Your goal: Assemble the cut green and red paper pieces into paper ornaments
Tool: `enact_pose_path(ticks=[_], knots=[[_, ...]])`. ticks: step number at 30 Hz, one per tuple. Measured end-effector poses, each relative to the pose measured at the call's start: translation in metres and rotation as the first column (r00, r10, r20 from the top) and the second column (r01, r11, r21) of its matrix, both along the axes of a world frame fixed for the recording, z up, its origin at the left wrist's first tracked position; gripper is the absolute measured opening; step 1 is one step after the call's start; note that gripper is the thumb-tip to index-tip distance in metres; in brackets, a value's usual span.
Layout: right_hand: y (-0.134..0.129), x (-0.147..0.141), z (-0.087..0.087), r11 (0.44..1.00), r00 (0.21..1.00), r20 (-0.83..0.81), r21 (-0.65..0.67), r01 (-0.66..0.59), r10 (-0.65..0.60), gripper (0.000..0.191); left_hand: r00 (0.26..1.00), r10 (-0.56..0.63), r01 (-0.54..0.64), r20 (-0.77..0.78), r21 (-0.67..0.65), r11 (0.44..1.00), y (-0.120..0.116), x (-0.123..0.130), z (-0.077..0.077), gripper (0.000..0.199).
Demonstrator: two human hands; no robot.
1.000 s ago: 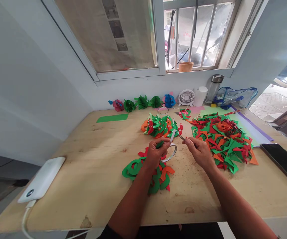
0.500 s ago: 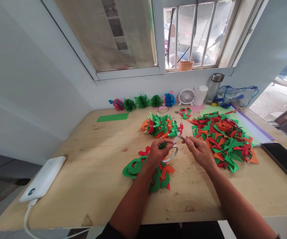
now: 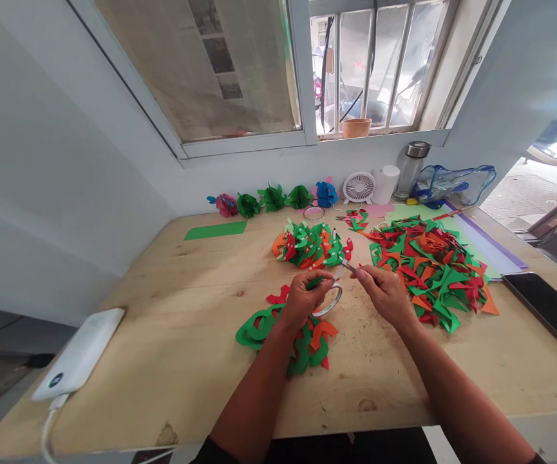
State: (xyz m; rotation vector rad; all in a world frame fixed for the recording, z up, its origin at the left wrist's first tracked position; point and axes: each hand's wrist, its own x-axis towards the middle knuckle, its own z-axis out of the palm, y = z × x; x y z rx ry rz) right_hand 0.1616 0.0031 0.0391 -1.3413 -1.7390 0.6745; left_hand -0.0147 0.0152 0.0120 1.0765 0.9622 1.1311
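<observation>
My left hand (image 3: pixel 306 298) is closed, with a green paper cutout (image 3: pixel 315 282) pinched in its fingers and a roll of white tape (image 3: pixel 329 301) hanging at its right side. A short tape end (image 3: pixel 338 273) sticks out towards my other hand. My right hand (image 3: pixel 380 290) grips slim metal tweezers (image 3: pixel 349 266), whose tips point left and seem to have a small white bit on them. Just beyond both hands lies a heap of green, red and orange cutouts (image 3: pixel 310 245) dotted with white bits. More curved cutouts (image 3: pixel 254 328) lie under my left forearm.
A pile of paper scraps (image 3: pixel 437 264) spreads on the right, beside a black phone (image 3: pixel 543 312). Paper flowers (image 3: pixel 273 198), a small fan (image 3: pixel 359 187) and a glass bottle (image 3: pixel 411 171) line the wall. A green strip (image 3: pixel 215 230) lies back left; a white power bank (image 3: pixel 80 354) sits front left.
The tweezers' tips have moved slightly up and away from the tape end by my left hand. Both hands keep their grip; the whole view has shifted a little.
</observation>
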Motion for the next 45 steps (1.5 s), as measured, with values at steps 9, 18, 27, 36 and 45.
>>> enact_pose_path(ticks=[9, 18, 27, 36, 45], knots=[[0.0002, 0.0011, -0.0007, 0.998, 0.997, 0.061, 0.048, 0.046, -0.049, 0.047, 1.000, -0.020, 0.020, -0.001, 0.025, 0.999, 0.0011, -0.0006, -0.0028, 0.028], [-0.0006, -0.0009, -0.0005, 0.988, 0.987, 0.099, 0.096, 0.120, -0.129, 0.044, 1.000, -0.002, 0.002, -0.021, 0.013, 1.000, 0.0009, 0.0002, -0.0021, 0.030], [0.0021, 0.0013, -0.0063, 0.974, 0.976, 0.100, 0.137, 0.178, -0.192, 0.043, 1.000, -0.016, 0.016, -0.020, 0.028, 0.999, 0.0018, -0.0006, -0.0032, 0.028], [0.0017, -0.0003, -0.0080, 0.987, 0.986, 0.109, 0.111, 0.112, -0.124, 0.042, 0.997, 0.055, -0.056, 0.054, 0.015, 0.998, 0.0015, 0.0013, -0.0001, 0.028], [0.0021, -0.0017, -0.0094, 0.996, 0.995, 0.099, 0.092, 0.011, -0.020, 0.042, 0.999, 0.039, -0.040, 0.038, 0.018, 0.999, 0.0004, 0.0011, 0.0000, 0.027]])
